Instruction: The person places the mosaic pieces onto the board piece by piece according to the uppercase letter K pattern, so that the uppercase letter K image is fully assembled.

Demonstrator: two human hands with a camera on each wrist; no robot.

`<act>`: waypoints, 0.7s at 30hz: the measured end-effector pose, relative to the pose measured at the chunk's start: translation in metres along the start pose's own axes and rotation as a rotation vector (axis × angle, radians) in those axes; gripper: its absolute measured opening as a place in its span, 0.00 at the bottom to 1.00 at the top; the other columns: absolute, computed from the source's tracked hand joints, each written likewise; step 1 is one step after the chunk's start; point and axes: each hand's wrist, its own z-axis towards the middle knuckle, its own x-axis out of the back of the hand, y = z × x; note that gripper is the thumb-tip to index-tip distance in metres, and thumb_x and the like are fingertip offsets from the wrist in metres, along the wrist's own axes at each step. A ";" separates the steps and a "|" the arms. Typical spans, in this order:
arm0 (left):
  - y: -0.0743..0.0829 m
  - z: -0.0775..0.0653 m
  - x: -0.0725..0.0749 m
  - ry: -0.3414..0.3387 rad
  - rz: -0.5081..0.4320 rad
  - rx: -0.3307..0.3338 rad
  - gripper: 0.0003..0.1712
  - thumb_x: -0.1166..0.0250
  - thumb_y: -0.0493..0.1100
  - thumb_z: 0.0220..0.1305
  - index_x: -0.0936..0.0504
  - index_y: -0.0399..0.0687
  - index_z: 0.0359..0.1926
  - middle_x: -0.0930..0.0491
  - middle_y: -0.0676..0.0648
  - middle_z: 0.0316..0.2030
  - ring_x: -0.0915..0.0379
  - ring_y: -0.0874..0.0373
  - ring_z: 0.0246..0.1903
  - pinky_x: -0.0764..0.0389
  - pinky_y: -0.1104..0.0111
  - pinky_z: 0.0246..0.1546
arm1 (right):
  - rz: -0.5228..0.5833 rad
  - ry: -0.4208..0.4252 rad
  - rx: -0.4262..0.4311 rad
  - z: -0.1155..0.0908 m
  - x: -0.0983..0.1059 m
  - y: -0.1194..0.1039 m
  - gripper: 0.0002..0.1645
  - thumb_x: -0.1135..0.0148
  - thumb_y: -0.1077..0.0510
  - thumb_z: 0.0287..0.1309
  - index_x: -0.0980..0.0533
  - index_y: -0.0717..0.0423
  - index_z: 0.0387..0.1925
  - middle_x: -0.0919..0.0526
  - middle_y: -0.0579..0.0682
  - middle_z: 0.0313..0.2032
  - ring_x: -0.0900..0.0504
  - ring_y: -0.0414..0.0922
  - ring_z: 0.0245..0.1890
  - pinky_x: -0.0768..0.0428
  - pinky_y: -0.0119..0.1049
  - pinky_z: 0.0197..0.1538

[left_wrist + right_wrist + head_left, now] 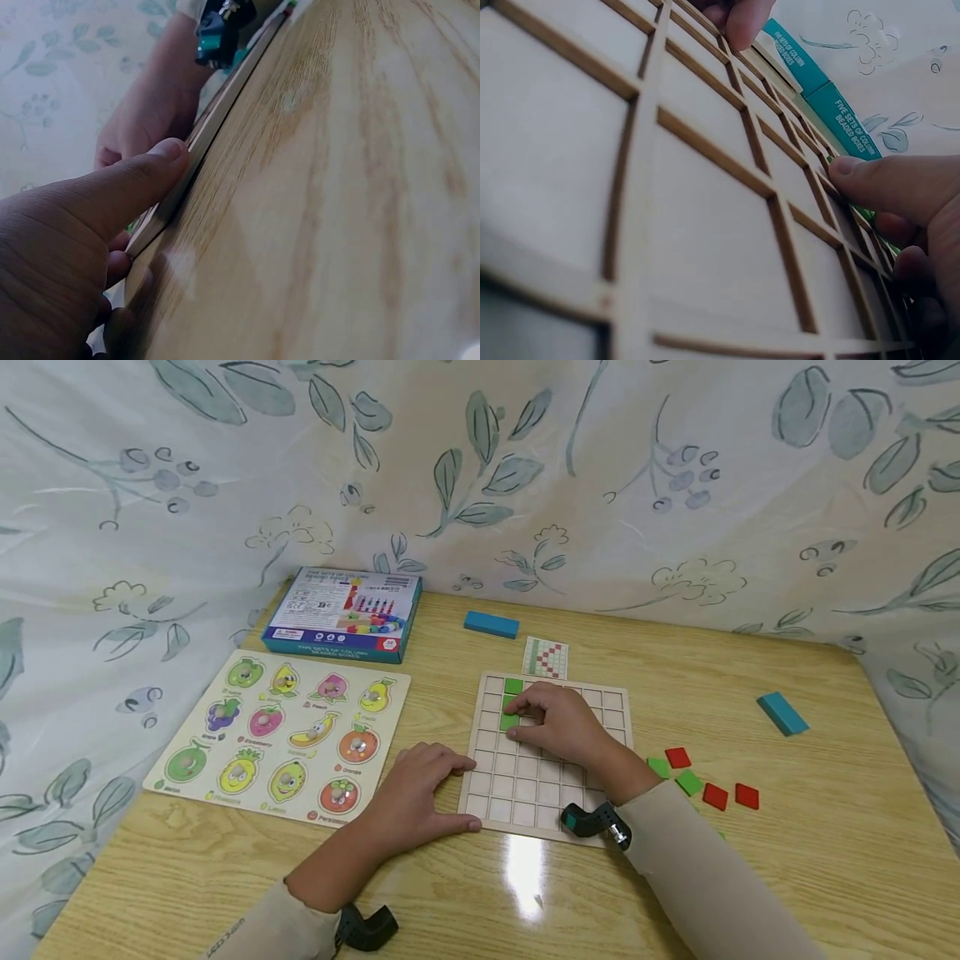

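Note:
The wooden grid board (501, 787) lies on the table, its square cells edged by raised strips. Several green tiles (513, 686) run down its second column from the far edge. My right hand (564, 724) reaches over the board and pinches a green tile (509, 722) in that column between thumb and fingers. In the right wrist view the thumb (885, 180) is right at the green. At the near left corner, my left hand (420, 793) touches the board with extended thumb and index finger. The left thumb (142, 180) presses the board's side in the left wrist view.
Loose red tiles (716, 796) and green tiles (689, 782) lie right of the board. A patterned grid card (546, 657) is behind it. Blue blocks (491, 624) stand apart on the table. Leftward are a fruit puzzle board (262, 727) and a bead-set box (337, 610).

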 end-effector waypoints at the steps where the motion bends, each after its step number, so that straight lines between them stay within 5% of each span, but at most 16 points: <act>1: 0.000 0.000 0.000 -0.001 0.000 0.001 0.41 0.17 0.67 0.52 0.16 0.55 0.63 0.19 0.56 0.52 0.27 0.56 0.53 0.30 0.51 0.62 | 0.000 0.001 0.002 0.000 0.000 0.000 0.16 0.18 0.54 0.58 0.11 0.47 0.48 0.18 0.42 0.36 0.26 0.44 0.33 0.27 0.41 0.40; 21: 0.000 0.000 0.000 0.004 -0.012 0.001 0.41 0.16 0.65 0.51 0.16 0.53 0.62 0.18 0.55 0.53 0.26 0.55 0.54 0.29 0.52 0.61 | 0.113 0.004 0.053 -0.013 0.012 -0.003 0.17 0.20 0.55 0.62 0.11 0.48 0.52 0.15 0.45 0.40 0.24 0.44 0.34 0.24 0.40 0.39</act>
